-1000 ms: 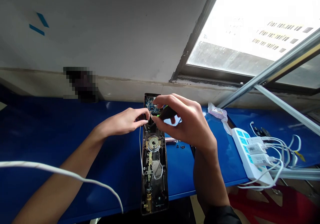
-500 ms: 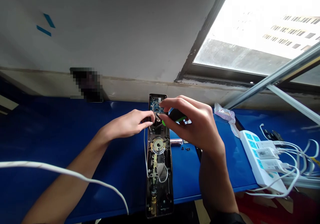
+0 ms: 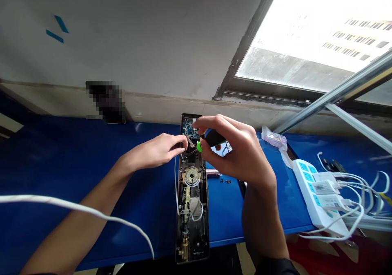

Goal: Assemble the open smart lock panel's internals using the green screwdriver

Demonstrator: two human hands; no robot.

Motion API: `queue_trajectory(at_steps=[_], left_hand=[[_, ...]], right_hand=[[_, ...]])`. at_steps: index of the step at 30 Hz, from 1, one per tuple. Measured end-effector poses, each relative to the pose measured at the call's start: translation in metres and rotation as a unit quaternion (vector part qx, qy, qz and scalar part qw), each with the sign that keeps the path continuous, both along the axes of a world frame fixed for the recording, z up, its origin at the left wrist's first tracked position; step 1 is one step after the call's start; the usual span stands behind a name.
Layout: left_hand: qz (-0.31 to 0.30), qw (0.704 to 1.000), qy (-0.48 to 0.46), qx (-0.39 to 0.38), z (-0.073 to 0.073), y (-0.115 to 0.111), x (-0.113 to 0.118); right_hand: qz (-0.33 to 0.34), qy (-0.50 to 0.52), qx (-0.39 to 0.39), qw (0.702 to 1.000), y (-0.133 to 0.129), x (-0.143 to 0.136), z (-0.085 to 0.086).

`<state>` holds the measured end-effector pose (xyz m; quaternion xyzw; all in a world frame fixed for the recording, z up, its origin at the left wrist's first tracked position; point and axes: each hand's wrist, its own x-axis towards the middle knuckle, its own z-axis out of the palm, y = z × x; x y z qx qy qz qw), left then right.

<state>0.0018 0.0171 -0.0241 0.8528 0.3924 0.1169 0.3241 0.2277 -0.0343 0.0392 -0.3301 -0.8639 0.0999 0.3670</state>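
Gripping a screwdriver [image 3: 214, 138] with a black and green handle, the right hand [image 3: 245, 152] has its thumb and fingers closed around the grip, the index finger reaching forward above the upper end of a long, dark open case [image 3: 200, 230]. The screwdriver's thin shaft slants down to the left, into the case. Across from it, the left hand [image 3: 156, 150] comes in from the other side, its index finger and thumb nearly together at the case's left edge; whether they pinch a wire there cannot be told.

The case stands lengthwise in front of the person on a blue counter [image 3: 159, 197], its near end overlapping the counter's front edge in view. A blue circuit board [image 3: 190, 133] sits at its far end, a round metal disc [image 3: 192, 176] near the middle, and a brass part [image 3: 185, 246] at the near end. Just right of the case lie a pinkish, shiny tube [image 3: 213, 173] and some small dark screws [image 3: 226, 181]. Farther right, a white power strip [image 3: 329, 222] carries white plugs [image 3: 325, 187]. A loose white cable [image 3: 104, 216] crosses in front of the left forearm.
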Motion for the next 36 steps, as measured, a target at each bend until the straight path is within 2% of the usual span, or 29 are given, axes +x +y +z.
queue_trajectory(at_steps=[7, 13, 19, 25, 29, 36], left_hand=[[0.006, 1.0, 0.01, 0.004, -0.0008, -0.0004, 0.0005], [0.004, 1.0, 0.02, -0.004, 0.0027, -0.001, 0.0006], [-0.007, 1.0, 0.014, 0.004, 0.003, 0.0, -0.0021], [-0.005, 1.0, 0.021, -0.002, 0.0021, 0.0002, -0.0022], [-0.009, 1.0, 0.018, 0.0, 0.0015, 0.0005, -0.0027], [-0.005, 1.0, 0.025, -0.006, 0.0033, -0.0006, -0.0024]], right_hand=[[-0.043, -0.02, 0.032, 0.998, 0.0009, 0.001, 0.0007], [-0.006, -0.001, 0.001, 1.0, 0.0, -0.0008, 0.0008], [-0.034, -0.006, 0.028, 0.999, 0.0016, -0.0014, 0.0002], [-0.012, 0.014, 0.024, 1.0, 0.0015, -0.0037, -0.0002], [-0.039, -0.001, 0.029, 0.999, 0.001, -0.0044, -0.0004], [-0.011, 0.009, 0.01, 1.0, 0.0, -0.0035, -0.0003]])
